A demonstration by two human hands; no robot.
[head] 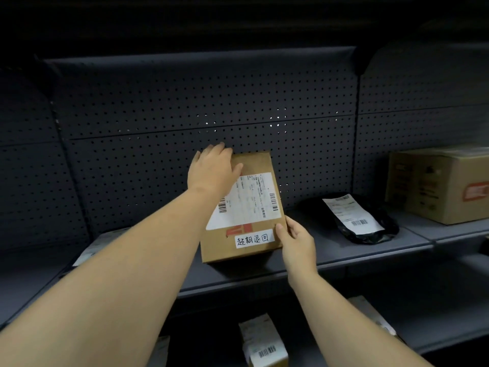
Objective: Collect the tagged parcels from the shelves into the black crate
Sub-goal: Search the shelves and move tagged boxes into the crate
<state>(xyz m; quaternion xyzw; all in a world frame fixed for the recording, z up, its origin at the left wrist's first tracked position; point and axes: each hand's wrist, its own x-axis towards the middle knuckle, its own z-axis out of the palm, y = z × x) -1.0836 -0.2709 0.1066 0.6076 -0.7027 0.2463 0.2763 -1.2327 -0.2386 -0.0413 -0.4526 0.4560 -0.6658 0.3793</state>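
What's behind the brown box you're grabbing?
Behind the cardboard box only the perforated back panel shows. The box and left hand cover whatever is directly behind.

A single wide-angle view came from the person's head, facing forward and slightly down at a dark shelf from arm's reach. Both forearms ran up from the bottom edge toward the frame's middle. The pegboard backing filled the upper half, its lines bowed by the lens. A lower shelf showed along the bottom edge.
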